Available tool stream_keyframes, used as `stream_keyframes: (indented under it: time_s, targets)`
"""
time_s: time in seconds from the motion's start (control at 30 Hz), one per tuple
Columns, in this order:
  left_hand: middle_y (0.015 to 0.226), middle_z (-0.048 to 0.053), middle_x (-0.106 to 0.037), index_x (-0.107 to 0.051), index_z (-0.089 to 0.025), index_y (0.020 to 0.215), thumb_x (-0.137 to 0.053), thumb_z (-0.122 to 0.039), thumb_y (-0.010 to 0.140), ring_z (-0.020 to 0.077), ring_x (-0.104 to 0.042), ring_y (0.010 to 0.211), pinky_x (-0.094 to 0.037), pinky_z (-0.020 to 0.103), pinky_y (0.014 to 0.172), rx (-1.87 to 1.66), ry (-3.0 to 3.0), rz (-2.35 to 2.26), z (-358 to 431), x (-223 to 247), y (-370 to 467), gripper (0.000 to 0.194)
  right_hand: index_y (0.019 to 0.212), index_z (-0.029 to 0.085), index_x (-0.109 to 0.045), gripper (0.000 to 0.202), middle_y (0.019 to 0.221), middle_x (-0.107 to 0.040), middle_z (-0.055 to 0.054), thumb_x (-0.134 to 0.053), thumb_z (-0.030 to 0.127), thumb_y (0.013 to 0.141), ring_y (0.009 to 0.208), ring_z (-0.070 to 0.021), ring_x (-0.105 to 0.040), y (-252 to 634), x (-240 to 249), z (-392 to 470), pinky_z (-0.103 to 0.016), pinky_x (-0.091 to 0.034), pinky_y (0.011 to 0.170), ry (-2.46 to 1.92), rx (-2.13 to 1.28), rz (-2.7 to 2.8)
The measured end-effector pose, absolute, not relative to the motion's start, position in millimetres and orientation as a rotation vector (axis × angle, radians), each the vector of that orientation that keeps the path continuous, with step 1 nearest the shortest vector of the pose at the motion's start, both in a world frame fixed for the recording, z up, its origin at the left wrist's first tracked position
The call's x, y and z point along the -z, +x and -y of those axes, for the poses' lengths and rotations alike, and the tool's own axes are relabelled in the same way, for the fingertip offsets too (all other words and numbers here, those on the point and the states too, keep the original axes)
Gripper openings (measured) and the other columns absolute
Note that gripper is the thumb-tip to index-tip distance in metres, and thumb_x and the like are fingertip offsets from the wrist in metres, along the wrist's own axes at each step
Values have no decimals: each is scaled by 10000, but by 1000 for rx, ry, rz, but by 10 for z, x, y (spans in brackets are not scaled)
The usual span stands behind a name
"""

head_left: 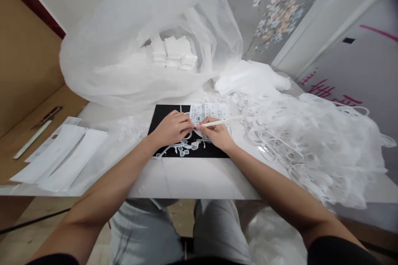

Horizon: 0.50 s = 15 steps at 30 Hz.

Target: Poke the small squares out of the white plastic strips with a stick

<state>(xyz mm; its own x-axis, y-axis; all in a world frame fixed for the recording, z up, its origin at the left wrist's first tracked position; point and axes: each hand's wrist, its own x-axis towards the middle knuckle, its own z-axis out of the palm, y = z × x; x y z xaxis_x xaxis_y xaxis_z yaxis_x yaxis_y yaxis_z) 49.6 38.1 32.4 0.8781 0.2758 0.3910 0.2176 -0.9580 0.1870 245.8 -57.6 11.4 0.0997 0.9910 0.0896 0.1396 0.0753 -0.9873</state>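
Observation:
My right hand [217,133] is closed around a slim white stick-like tool [225,120], its tip pointing left toward my other hand. My left hand [174,126] has its fingers bent together over the sheet's left edge; whatever they pinch is hidden. Both hands meet above a black mat [164,112]. Under the fingertips lies a translucent sheet [211,110] with rows of small cut-out shapes. Small clear square pieces [183,152] and curled white strips [169,148] rest on the mat below my left hand.
A large heap of tangled translucent strips [311,140] spreads at right. An open plastic bag [102,49] with stacked white pieces [175,51] stands behind. White sheets [62,155], a pale flat strip [32,139] and a dark-handled tool [48,116] lie left. Loose clear bits [130,129] sit beside the mat.

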Motion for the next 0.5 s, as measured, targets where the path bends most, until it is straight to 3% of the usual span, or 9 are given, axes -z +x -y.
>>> stream_keyframes:
  time_s: [0.27, 0.5]
  targets:
    - [920, 41, -656, -664, -197, 940, -425, -237, 1018, 163, -580, 855, -367, 323, 784, -431, 2885, -323, -371, -354, 510, 254, 713, 211, -593, 336, 542, -480, 48, -701, 511, 820, 516, -113, -431, 2426, -62, 555, -266, -327, 498, -1333, -885, 1261]
    - [896, 31, -667, -680, -199, 861, -504, -219, 907, 156, -602, 808, -419, 277, 734, -82, 2633, -390, -444, -438, 454, 183, 748, 195, -625, 292, 571, -484, 42, -658, 462, 860, 547, -112, -446, 3020, -117, 362, -248, -360, 515, -1482, -383, 1063]
